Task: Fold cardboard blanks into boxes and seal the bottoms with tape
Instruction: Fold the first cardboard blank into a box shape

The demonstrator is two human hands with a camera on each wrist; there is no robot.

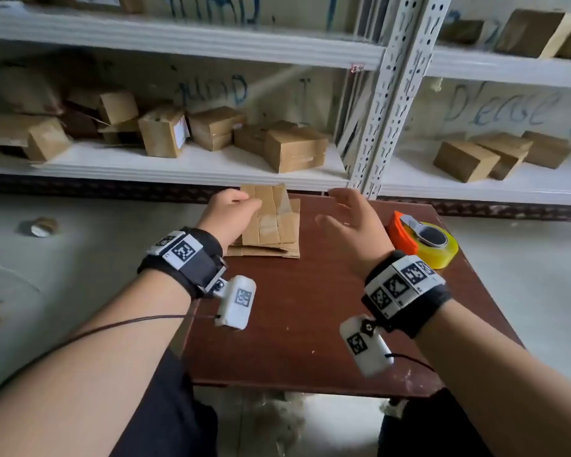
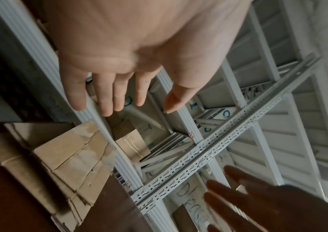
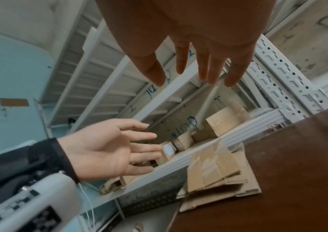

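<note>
A small pile of flat cardboard blanks (image 1: 274, 225) (image 3: 216, 171) (image 2: 73, 158) lies at the far middle of the brown table (image 1: 294, 324); old clear tape shows on the top blank. My left hand (image 1: 234, 209) (image 3: 117, 150) (image 2: 119, 97) hovers over the pile's left edge with straight, spread fingers, touching nothing that I can see. My right hand (image 1: 346, 219) (image 3: 196, 73) is in the air to the right of the pile, fingers spread and empty. A roll of yellowish clear tape in an orange dispenser (image 1: 424, 240) sits at the table's far right, behind my right wrist.
White metal shelving (image 1: 185, 166) stands just behind the table, holding several finished cardboard boxes (image 1: 294, 148). A perforated upright post (image 1: 379, 127) rises behind the table's far edge. A spent tape core (image 1: 43, 227) lies on the floor to the left.
</note>
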